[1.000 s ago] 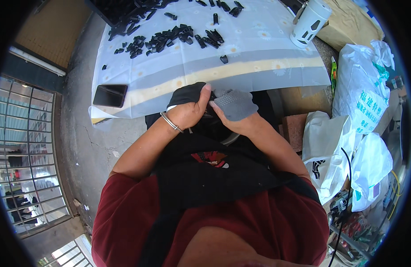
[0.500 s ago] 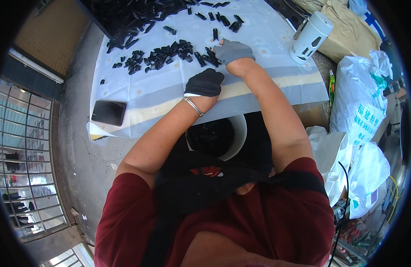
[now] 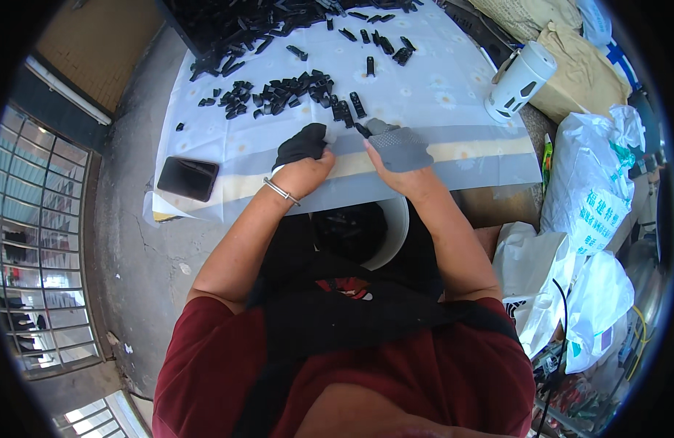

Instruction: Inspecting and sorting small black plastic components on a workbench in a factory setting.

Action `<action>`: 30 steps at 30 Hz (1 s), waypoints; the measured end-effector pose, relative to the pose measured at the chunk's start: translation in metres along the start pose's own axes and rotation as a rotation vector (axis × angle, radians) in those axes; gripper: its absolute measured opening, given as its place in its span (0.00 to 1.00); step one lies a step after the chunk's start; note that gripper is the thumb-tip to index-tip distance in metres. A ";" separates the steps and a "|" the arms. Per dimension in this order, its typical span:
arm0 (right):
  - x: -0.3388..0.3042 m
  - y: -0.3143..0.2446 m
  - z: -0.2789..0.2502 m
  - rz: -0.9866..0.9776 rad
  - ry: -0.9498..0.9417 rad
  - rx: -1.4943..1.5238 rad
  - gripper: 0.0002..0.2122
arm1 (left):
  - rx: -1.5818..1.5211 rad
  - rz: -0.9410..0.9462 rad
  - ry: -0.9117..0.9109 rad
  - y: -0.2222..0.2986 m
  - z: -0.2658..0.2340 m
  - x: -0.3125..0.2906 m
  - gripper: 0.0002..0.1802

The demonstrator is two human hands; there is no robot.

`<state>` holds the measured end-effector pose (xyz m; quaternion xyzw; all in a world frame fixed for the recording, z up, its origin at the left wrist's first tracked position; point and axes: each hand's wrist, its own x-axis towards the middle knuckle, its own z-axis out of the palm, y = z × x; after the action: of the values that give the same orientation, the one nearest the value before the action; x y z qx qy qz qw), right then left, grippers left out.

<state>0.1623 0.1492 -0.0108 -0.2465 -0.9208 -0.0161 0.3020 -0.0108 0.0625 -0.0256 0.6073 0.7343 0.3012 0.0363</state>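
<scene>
Across the table (image 3: 465,109): loose black pieces (image 3: 289,95) in heaps, running out of view at the top; a phone (image 3: 189,178) lies left, a white bottle (image 3: 521,82) stands right.
Left hand (image 3: 304,155): black glove, fingers curled; cannot tell if it holds anything.
Right hand (image 3: 397,150): gray dotted glove, thumb and fingers closed on a small black piece (image 3: 362,130), partly covered, over the table's near side.
Bucket (image 3: 401,228): pale, round, partly under the table; dark contents hard to make out.
Right side: crinkled white bags (image 3: 581,179).
Tablecloth: smooth, daisy-printed.
</scene>
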 end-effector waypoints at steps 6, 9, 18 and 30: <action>-0.017 -0.038 -0.022 -0.103 -0.034 0.277 0.13 | -0.419 -0.157 -0.267 0.025 -0.030 -0.026 0.15; -0.024 -0.043 -0.022 -0.122 -0.041 0.369 0.14 | -0.452 -0.198 -0.356 0.027 -0.036 -0.034 0.17; -0.032 -0.045 -0.025 -0.015 -0.166 0.343 0.14 | -0.542 -0.031 -0.330 0.036 -0.037 -0.047 0.17; -0.034 -0.046 -0.040 0.049 -0.020 0.407 0.10 | -0.829 -0.247 -0.173 0.032 -0.027 -0.049 0.20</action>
<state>0.1865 0.0866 0.0083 -0.2029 -0.9017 0.1804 0.3365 0.0187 0.0091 -0.0031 0.4721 0.6128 0.5117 0.3739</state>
